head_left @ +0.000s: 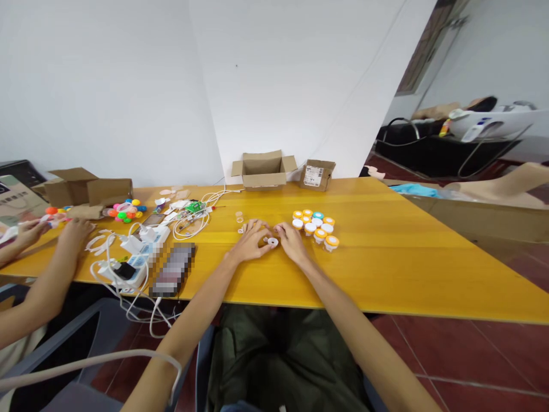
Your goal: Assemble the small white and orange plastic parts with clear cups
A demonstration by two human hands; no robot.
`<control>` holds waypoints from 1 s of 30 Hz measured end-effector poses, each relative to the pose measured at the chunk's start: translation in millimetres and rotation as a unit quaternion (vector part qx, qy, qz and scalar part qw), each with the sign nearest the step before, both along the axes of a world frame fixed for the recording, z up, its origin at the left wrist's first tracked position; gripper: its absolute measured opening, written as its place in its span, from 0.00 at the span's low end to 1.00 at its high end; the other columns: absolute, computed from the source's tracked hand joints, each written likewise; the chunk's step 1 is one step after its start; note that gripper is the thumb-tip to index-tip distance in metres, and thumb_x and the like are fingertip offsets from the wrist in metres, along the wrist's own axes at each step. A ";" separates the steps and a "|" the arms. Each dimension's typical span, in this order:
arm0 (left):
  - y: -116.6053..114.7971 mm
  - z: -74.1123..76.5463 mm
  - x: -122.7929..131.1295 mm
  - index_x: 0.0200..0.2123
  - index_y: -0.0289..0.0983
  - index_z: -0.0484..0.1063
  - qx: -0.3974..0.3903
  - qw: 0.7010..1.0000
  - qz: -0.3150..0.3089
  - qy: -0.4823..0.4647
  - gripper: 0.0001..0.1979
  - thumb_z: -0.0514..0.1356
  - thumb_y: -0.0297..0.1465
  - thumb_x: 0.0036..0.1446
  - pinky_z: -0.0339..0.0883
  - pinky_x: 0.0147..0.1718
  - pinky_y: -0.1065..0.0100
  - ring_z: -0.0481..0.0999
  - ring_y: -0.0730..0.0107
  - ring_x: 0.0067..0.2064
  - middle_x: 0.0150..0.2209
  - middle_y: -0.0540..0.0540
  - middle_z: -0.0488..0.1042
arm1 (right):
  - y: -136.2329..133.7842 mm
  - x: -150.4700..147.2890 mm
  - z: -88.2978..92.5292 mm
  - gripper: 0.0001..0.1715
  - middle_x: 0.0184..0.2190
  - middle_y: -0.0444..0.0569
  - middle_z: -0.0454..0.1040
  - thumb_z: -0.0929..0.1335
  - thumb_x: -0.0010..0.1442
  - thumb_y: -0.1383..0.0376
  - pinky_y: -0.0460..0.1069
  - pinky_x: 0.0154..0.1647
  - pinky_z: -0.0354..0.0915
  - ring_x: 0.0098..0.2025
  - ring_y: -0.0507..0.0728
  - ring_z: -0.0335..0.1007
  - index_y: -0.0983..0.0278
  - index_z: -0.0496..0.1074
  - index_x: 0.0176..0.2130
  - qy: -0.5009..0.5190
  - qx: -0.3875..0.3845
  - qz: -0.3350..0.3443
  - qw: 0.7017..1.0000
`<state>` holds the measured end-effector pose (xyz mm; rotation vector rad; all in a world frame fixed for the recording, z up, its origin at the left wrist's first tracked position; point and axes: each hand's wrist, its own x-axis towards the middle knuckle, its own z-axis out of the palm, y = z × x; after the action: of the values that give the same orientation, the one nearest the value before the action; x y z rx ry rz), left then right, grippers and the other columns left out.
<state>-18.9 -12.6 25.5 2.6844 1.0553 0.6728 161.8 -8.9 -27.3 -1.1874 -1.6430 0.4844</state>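
White disc (273, 242) sits between the hands, roughly midway between front and back edges of the worktop (407, 260). Round, darker ring at centre; no long axis evident, ringed face pointing upward. Left hand (252, 241): fingers curved, thumb apart, its tip at the disc; grip cannot be told. Right hand (292, 242): fingers drawn in beside disc; any pinch unclear.

Tabletop (420, 252): offered passage along its right side
Lidded jars (320, 234): barred the right hand's (291, 240) way rightward
Power strip (146, 260) and phone (172, 269): obstructed the left side
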 end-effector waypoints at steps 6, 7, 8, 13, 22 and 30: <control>-0.6 2.5 -1.3 0.50 0.48 0.76 -0.025 0.999 -0.033 0.015 0.17 0.60 0.46 0.61 0.57 0.59 0.50 0.62 0.52 0.56 0.54 0.44 0.70 | -1.2 -0.7 4.2 0.13 0.31 0.47 0.76 0.60 0.66 0.61 0.52 0.40 0.67 0.37 0.59 0.72 0.57 0.68 0.31 0.006 -0.028 -0.011 1.000; -0.7 2.7 -1.6 0.50 0.48 0.77 -0.025 0.999 -0.041 0.017 0.17 0.60 0.47 0.61 0.57 0.59 0.50 0.62 0.52 0.56 0.54 0.44 0.70 | -1.8 -0.9 5.2 0.13 0.31 0.47 0.76 0.60 0.66 0.61 0.52 0.40 0.67 0.36 0.59 0.72 0.57 0.68 0.30 0.007 -0.031 -0.013 0.999; -0.7 2.7 -1.9 0.49 0.48 0.78 -0.024 0.998 -0.048 0.018 0.17 0.59 0.47 0.61 0.57 0.59 0.50 0.62 0.51 0.57 0.55 0.44 0.70 | -2.4 -1.2 6.3 0.13 0.31 0.47 0.76 0.60 0.65 0.61 0.52 0.40 0.67 0.36 0.59 0.72 0.57 0.68 0.30 0.009 -0.031 -0.016 0.999; 0.2 1.5 -2.4 0.47 0.50 0.80 -0.021 0.998 -0.048 0.027 0.15 0.55 0.43 0.66 0.56 0.60 0.50 0.62 0.52 0.58 0.56 0.46 0.70 | -5.0 -1.7 10.0 0.09 0.30 0.47 0.76 0.62 0.62 0.64 0.52 0.39 0.67 0.36 0.59 0.73 0.57 0.67 0.29 0.010 -0.036 -0.036 0.999; 10.3 -4.4 -7.5 0.48 0.49 0.80 0.033 0.997 0.053 0.044 0.15 0.54 0.34 0.66 0.55 0.60 0.47 0.61 0.52 0.60 0.56 0.44 0.72 | -15.7 -8.6 20.9 0.04 0.34 0.46 0.79 0.66 0.58 0.66 0.52 0.43 0.68 0.37 0.57 0.75 0.59 0.71 0.32 -0.023 -0.069 -0.053 0.996; 16.3 -8.4 -14.0 0.50 0.48 0.77 0.063 0.979 0.193 0.015 0.18 0.56 0.26 0.61 0.61 0.54 0.48 0.61 0.49 0.60 0.56 0.42 0.70 | -24.9 -13.0 29.8 0.01 0.35 0.44 0.79 0.70 0.56 0.64 0.49 0.38 0.66 0.33 0.54 0.72 0.59 0.73 0.33 -0.088 -0.063 0.010 0.994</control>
<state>-32.9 3.7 17.2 2.6201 1.6165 0.7868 148.8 -33.8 2.5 -1.3399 -1.7971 0.5140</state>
